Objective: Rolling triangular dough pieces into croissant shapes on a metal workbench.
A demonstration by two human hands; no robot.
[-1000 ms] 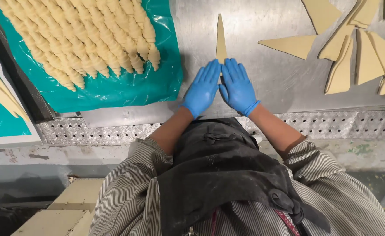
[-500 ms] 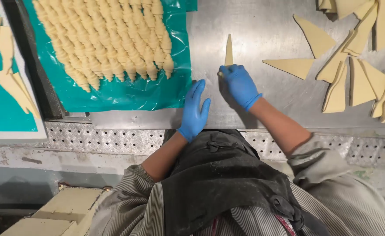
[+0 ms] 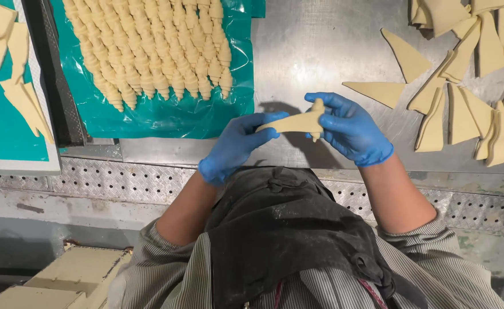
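Both my hands wear blue gloves and hold one pale dough triangle lifted above the steel table. My left hand pinches its narrow tip. My right hand grips its wide end, which looks partly rolled. Rows of shaped raw croissants lie on a teal plastic sheet to the upper left of my hands.
Several cut dough triangles lie scattered at the right on the table. A second teal-lined tray with dough pieces sits at the far left. A perforated metal ledge runs along the table's near edge. A cream crate stands below.
The dough triangle lay flat on the table under both hands; now it is lifted off the surface, held between my hands, with the left hand on its tip.
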